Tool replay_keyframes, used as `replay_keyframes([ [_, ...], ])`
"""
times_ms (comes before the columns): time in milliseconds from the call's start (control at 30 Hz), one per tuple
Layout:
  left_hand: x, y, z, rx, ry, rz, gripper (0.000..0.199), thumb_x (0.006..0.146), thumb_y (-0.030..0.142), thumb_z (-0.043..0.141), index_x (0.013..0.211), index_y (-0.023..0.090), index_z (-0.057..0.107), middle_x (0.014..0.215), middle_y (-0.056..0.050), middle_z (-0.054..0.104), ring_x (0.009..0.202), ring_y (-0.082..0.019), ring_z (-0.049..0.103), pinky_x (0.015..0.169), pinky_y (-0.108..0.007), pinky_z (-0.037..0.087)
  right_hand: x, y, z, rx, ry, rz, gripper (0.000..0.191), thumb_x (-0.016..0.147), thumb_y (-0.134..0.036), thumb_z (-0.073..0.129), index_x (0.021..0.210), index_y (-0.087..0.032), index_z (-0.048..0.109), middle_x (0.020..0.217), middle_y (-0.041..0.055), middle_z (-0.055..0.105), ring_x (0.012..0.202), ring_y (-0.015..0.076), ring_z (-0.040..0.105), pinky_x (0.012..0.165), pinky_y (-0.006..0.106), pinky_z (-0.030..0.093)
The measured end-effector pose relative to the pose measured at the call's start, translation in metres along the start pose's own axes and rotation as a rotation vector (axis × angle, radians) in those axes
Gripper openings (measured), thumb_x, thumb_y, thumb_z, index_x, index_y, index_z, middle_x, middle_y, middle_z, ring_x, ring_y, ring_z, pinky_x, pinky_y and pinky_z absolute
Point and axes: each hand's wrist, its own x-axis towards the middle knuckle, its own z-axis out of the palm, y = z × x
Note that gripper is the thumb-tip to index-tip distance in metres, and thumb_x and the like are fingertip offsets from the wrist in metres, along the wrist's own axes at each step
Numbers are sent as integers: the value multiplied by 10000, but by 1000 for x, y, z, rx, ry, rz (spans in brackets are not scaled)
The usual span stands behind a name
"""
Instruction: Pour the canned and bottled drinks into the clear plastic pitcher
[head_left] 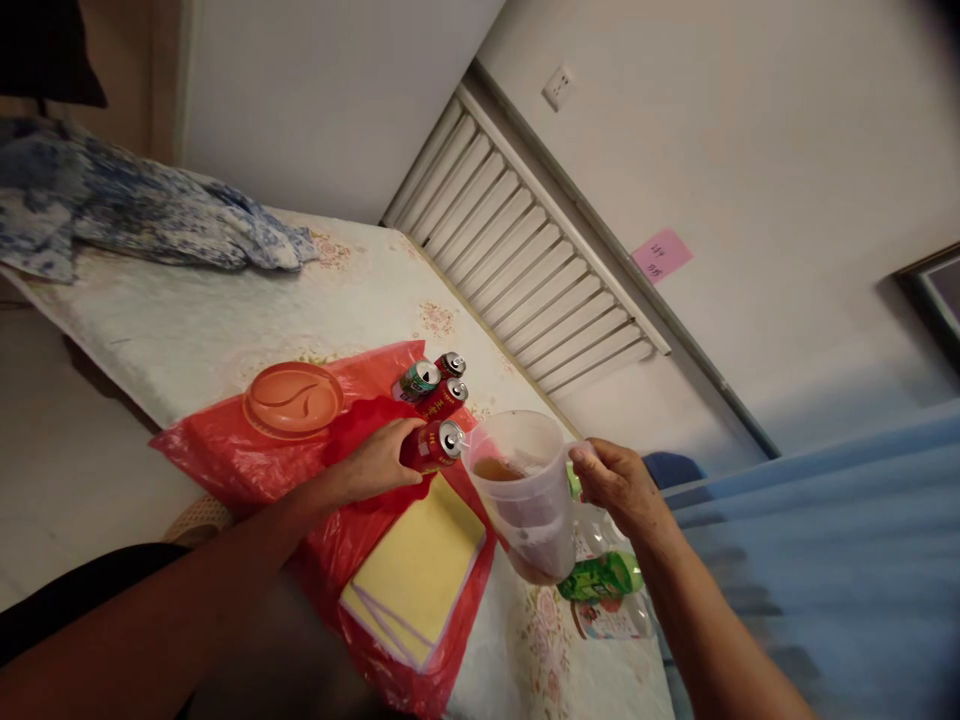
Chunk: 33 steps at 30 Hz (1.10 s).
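My left hand (382, 462) is wrapped round a red can (431, 447) with an open top, above the red plastic sheet (217, 450). My right hand (615, 482) grips the handle of a clear plastic pitcher (525, 500) with brown liquid in it. The pitcher is tilted towards the can, and its rim is close to the can's top. Behind the held can stand a green can (417, 381) and two more red cans (445, 397). Yellow cloths (420, 570) lie on the red sheet in front of the can.
An orange divided dish (294, 400) sits on the red sheet at the left. Plastic bottles (606, 580) are on the table (360, 300) beyond the pitcher. A blue-and-white cloth (172, 215) lies at the back left. A white radiator (525, 240) runs along the wall.
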Motion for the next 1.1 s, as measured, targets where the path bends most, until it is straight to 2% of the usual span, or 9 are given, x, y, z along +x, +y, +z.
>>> replay_keyframes([
  [133,1,-1,1,3,-4,-4,541,624,233,679,1149,208,549,1143,-64,659,1031,-243,632,883,-333,492,3,-1,-1,-18,-18,-18,470,837,-603,587,622,-190,517,526,-41,431,490,99,425,470,213,343],
  [500,2,-5,1,5,0,-7,549,607,219,659,1144,214,548,1119,-58,665,1006,-241,640,848,-320,493,9,-12,2,-61,-72,-41,514,838,-652,558,611,-202,458,492,-53,384,467,83,311,444,217,249],
  [1100,1,-8,2,24,14,-12,560,603,210,672,1150,208,552,1116,-58,659,989,-231,633,835,-313,488,16,-18,0,-87,-111,-10,493,818,-651,570,641,-193,525,478,-69,358,456,77,288,425,207,231],
])
